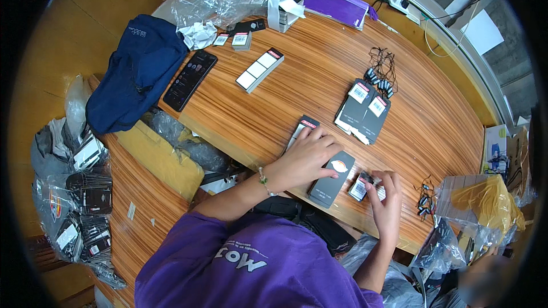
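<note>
Nearest, the right hand (383,202) pinches a small black tag (359,187) at the counter's (434,125) near edge. Just left, the left hand (305,157) lies flat, fingers spread, pressing on a dark card (333,178) with a pale oval. The step in hand looks like pairing tag with card; the next move calls for steady alignment. Farther off lies a stack of dark cards (364,111), beyond it a bundle of black strings (381,68). Far left sits a black phone (190,80).
</note>
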The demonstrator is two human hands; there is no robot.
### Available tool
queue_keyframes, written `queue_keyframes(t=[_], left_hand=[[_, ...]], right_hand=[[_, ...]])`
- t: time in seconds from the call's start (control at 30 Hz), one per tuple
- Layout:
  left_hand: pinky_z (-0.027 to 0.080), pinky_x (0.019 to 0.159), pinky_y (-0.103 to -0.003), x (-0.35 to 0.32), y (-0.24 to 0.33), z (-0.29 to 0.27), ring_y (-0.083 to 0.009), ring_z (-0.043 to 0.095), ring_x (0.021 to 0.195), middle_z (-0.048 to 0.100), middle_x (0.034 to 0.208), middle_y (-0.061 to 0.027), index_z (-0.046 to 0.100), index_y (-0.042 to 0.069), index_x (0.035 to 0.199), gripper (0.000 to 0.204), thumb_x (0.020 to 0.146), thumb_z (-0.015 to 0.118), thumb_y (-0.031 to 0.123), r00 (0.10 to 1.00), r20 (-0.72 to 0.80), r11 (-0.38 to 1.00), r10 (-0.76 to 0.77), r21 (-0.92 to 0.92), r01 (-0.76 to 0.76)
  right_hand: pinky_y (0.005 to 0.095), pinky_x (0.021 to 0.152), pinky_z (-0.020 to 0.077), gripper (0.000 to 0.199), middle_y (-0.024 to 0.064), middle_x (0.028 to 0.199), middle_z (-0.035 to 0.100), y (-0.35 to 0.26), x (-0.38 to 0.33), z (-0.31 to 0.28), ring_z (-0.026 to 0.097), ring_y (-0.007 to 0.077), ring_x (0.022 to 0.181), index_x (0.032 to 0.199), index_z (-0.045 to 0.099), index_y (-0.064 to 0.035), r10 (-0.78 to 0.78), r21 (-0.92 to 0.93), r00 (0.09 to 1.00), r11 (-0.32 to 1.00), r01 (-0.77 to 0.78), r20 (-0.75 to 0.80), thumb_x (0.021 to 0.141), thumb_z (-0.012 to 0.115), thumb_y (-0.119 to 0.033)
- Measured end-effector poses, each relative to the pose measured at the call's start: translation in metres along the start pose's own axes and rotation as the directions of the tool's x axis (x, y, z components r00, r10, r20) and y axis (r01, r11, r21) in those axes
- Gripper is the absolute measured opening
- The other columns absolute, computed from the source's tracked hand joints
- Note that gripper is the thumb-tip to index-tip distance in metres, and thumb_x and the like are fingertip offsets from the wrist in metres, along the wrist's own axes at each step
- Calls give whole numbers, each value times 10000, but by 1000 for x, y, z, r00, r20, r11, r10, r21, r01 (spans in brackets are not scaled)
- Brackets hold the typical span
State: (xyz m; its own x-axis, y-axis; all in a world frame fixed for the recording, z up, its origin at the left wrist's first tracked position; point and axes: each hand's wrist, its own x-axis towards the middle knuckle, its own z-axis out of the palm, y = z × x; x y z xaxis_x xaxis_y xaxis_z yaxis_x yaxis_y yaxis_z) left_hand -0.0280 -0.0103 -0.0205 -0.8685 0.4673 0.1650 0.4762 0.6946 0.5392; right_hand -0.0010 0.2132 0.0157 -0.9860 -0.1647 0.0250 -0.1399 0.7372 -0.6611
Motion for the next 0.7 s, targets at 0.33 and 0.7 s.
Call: queue_keyframes(t=[0.33, 0.7], left_hand=[[301, 924, -394, -1, 0, -4, -253, 384, 1093, 506, 1123, -75, 544, 61, 1124, 535, 714, 674, 379, 996, -77, 998, 46, -39, -49], [468, 603, -357, -108, -22, -72, -315, 583, 650, 592, 721, -146, 597, 5, 866, 164, 841, 553, 161, 925, 214, 866, -315, -333, 372]], right_hand=[[344, 676, 437, 133, 144, 789, 573, -5, -26, 0, 557, 289, 741, 853, 594, 21, 38, 11, 999, 999, -38, -1, 753, 630, -60], [397, 666, 473, 173, 195, 856, 622, 38, -135, -22, 607, 326, 737, 860, 651, -30, 449, -389, 424, 893, -225, 786, 767, 567, -149]])
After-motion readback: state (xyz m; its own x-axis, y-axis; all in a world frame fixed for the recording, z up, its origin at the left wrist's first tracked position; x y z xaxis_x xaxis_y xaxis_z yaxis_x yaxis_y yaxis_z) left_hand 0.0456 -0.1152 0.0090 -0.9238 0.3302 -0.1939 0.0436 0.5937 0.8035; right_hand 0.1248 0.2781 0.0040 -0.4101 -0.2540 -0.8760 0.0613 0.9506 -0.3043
